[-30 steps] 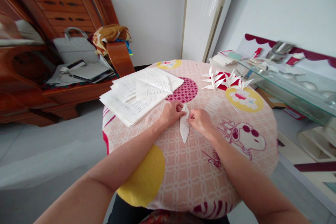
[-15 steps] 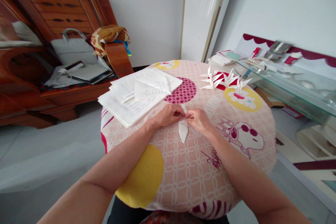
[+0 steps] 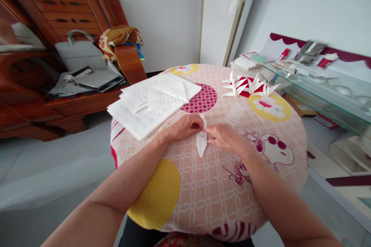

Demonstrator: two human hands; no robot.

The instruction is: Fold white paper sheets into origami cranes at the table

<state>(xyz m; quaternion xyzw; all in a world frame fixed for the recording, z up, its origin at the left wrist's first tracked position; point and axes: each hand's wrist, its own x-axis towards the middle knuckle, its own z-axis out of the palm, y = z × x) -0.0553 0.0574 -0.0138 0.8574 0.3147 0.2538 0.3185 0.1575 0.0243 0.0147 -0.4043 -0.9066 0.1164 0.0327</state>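
Observation:
A narrow strip of folded white paper (image 3: 201, 144) with a pointed near end lies on the cloth-covered round table (image 3: 199, 185). Curled fingers of my left hand (image 3: 189, 125) pinch its upper part from the left. From the right, my right hand (image 3: 222, 136) touches the paper's edge, thumb and forefinger close together; its other fingers are partly hidden. Farther back on the right stand several folded paper cranes (image 3: 236, 86). To the left of my hands lies a stack of handwritten sheets (image 3: 153, 117), with a creased sheet (image 3: 168, 95) on top.
A wooden sofa (image 3: 66, 11) on the left bears a grey bag (image 3: 81, 56) and a bundled cloth (image 3: 120, 38). At the right, a glass shelf (image 3: 319, 92) adjoins the table. A loose paper strip (image 3: 234, 114) lies right of my hands. A white standing air conditioner (image 3: 217, 19) is behind.
My right hand has shifted slightly right and down along the folded paper, its fingers reaching lower on the edge. My left hand stays at the upper part.

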